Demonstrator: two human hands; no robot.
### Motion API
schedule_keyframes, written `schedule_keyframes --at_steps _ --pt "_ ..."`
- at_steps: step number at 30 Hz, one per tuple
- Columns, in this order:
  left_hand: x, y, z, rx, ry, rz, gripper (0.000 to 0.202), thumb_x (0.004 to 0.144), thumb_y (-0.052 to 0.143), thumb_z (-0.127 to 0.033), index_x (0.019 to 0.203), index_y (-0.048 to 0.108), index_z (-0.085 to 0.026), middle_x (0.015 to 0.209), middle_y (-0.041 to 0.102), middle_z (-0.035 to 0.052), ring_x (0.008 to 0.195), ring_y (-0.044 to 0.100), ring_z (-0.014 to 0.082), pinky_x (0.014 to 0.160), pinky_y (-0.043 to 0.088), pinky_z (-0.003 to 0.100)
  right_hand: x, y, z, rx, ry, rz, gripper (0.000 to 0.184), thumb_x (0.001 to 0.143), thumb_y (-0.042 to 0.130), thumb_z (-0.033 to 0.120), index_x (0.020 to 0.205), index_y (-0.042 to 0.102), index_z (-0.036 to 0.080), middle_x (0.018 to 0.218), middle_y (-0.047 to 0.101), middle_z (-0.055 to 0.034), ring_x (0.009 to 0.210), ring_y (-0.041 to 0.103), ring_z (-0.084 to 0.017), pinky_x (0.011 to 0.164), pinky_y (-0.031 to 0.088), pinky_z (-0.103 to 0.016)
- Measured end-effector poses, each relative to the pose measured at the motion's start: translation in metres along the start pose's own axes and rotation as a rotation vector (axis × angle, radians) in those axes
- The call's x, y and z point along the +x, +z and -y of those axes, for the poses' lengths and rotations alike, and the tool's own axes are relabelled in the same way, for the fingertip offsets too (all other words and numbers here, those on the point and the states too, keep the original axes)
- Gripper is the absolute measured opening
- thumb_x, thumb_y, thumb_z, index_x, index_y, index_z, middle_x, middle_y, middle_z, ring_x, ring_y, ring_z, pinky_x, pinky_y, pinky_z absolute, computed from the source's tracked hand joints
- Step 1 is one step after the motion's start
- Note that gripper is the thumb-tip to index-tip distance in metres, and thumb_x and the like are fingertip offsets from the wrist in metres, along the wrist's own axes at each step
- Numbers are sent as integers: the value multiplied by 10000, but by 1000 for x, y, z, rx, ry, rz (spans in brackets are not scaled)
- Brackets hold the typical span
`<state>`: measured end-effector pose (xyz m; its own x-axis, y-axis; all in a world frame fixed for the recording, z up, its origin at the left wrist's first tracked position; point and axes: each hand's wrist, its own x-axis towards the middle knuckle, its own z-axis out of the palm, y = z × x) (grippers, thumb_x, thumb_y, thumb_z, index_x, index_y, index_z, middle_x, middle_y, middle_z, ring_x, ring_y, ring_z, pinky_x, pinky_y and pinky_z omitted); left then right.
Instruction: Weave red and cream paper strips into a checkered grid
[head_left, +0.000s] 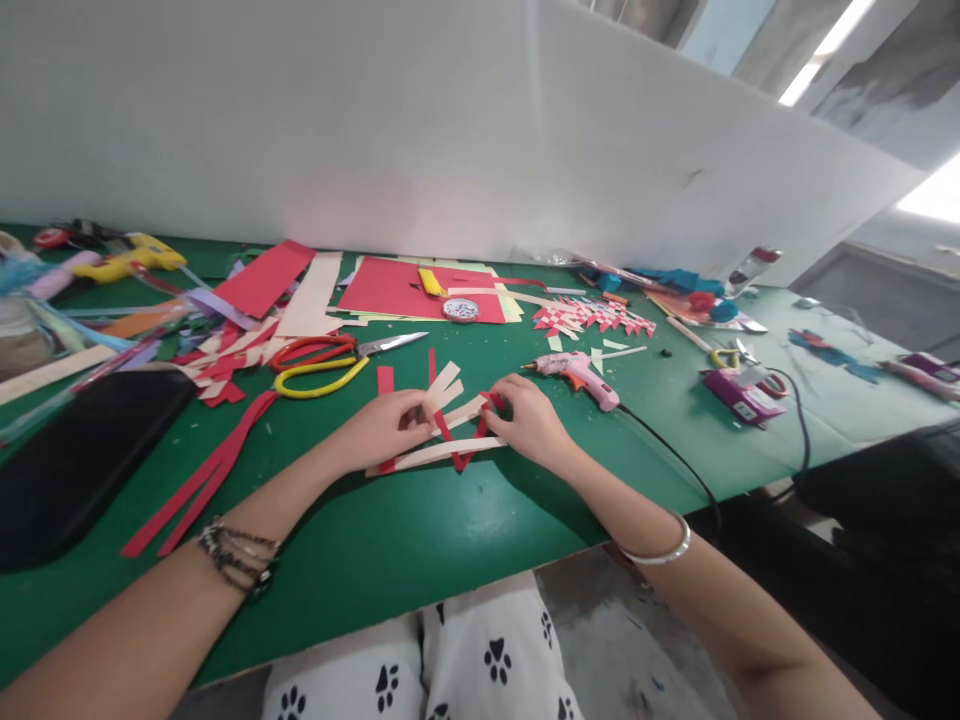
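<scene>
Between my hands are red and cream paper strips point(450, 452), crossed over and under one another just above the green table. My left hand point(391, 425) pinches them at the left, with cream ends fanning up past the fingertips and a red end standing behind. At the right, my right hand point(525, 420) has thumb and fingers closed on a folded red strip point(480, 430). The exact grip under the fingers is partly hidden. Long loose red strips point(214, 475) lie left of my left forearm. A pink glue gun point(581, 375) rests just beyond my right hand.
Scissors with red and yellow handles point(322, 370) lie behind my left hand. Red paper sheets point(382, 288), a small round tin point(460, 310) and woven checkered pieces point(592, 317) sit farther back. A black pad point(90, 460) is at left, a purple box point(742, 395) at right.
</scene>
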<state>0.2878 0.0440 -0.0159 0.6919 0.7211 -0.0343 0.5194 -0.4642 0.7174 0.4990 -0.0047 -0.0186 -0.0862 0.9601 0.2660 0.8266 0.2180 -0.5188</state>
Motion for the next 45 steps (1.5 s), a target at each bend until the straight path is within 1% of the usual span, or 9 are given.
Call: schedule_keyframes --at_steps 4,7,10,15,19,28,38,42,45 --pt "0 0 2 5 -19 10 207 776 470 -374 794 554 -186 605 474 -33 535 466 118 487 314 210 1 1 -5 61 73 44 52 696 528 138 729 521 178 711 528 0 629 477 -125 608 369 -242" --pt "0 0 0 19 -13 -3 214 774 473 -375 792 562 -181 611 472 -30 547 458 121 494 315 212 2 2 -9 133 116 65 193 680 543 139 866 527 187 660 511 32 581 458 -116 566 356 -227" --pt "-1 0 -3 11 0 -9 220 766 476 -378 766 566 -177 591 460 -34 541 445 120 497 318 216 4 3 -12 175 142 87 252 682 540 140 929 541 191 613 486 50 547 446 -109 544 347 -220" --pt "-1 0 -6 -6 -14 -6 214 761 476 -375 752 558 -177 573 458 -39 524 440 117 494 315 218 6 -3 -10 184 135 129 113 701 532 136 789 593 171 607 514 36 550 458 -102 549 350 -217" --pt "-1 1 -3 9 6 -7 200 768 473 -357 754 555 -176 567 449 -46 525 432 110 512 318 215 6 -7 -12 145 166 101 102 683 568 122 775 597 154 629 545 23 573 486 -106 567 369 -219" --pt "0 2 1 18 -27 3 182 776 476 -355 773 538 -183 590 452 -45 517 435 109 477 298 205 12 -7 -19 -42 11 27 54 679 628 113 635 605 134 696 523 -27 646 470 -127 607 377 -243" --pt "0 2 -2 -11 -17 -13 205 763 475 -374 743 533 -179 581 459 -43 514 436 107 488 318 211 14 1 -15 -9 25 50 48 684 603 89 666 623 128 719 536 -24 618 465 -108 580 352 -228" --pt "0 3 -4 -20 -7 -14 210 762 477 -382 722 518 -180 581 453 -46 524 429 105 497 315 211 16 3 -11 47 68 46 68 715 582 169 693 633 130 663 553 -10 583 457 -103 543 321 -224" --pt "0 3 -3 -4 12 -22 212 763 480 -379 692 500 -180 593 440 -46 536 422 102 507 312 210 18 4 -11 190 115 82 146 741 543 246 690 623 135 589 543 14 525 436 -91 503 299 -219"
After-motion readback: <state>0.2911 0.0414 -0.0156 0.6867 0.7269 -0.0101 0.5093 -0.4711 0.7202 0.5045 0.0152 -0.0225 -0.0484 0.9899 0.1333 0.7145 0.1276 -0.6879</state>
